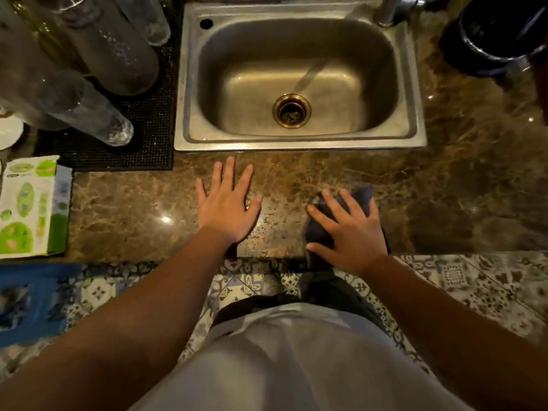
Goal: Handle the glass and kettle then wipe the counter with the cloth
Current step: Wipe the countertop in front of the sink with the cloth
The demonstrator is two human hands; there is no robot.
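Observation:
My right hand presses flat on a dark blue cloth lying on the brown marble counter, near the counter's front edge and below the sink's right half. The cloth shows around my fingers and hangs a little over the edge. My left hand rests flat on the bare counter with fingers spread, holding nothing. Several clear glasses stand upside down on a black mat at the left. A dark round vessel, possibly the kettle, stands at the top right.
A steel sink with a brass drain sits in the middle, its tap at the top right. A green and white box lies at the left counter edge. A blue item stands on the patterned floor tiles below.

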